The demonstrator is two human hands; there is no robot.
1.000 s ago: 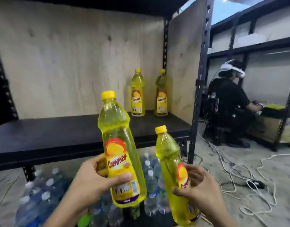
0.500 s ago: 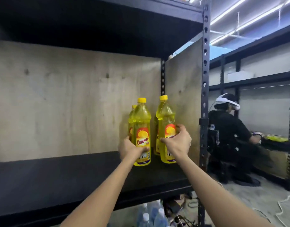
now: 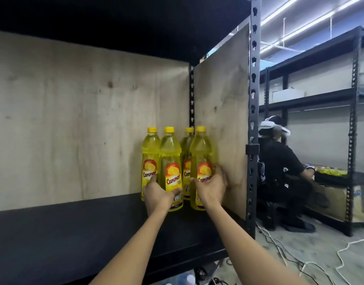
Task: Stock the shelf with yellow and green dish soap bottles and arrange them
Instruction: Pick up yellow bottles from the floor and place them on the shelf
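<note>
Several yellow dish soap bottles with yellow caps and red-yellow labels stand upright in the back right corner of the black shelf (image 3: pixel 74 233). My left hand (image 3: pixel 158 196) grips the front left bottle (image 3: pixel 170 159) at its lower label. My right hand (image 3: pixel 211 190) grips the front right bottle (image 3: pixel 200 155), which stands next to the plywood side panel. Behind them stand a back left bottle (image 3: pixel 150 153) and a back right bottle (image 3: pixel 187 145), partly hidden. No green bottle is in view.
Plywood panels (image 3: pixel 84 124) close the shelf's back and right side. A black perforated upright (image 3: pixel 252 140) marks the front right corner. Beyond it a person (image 3: pixel 284 173) in black with a headset crouches at another rack. Cables (image 3: pixel 300 262) lie on the floor.
Both hands carried the two bottles up from over the floor to the shelf and set them in front of the two back bottles. The view rose and moved closer.
</note>
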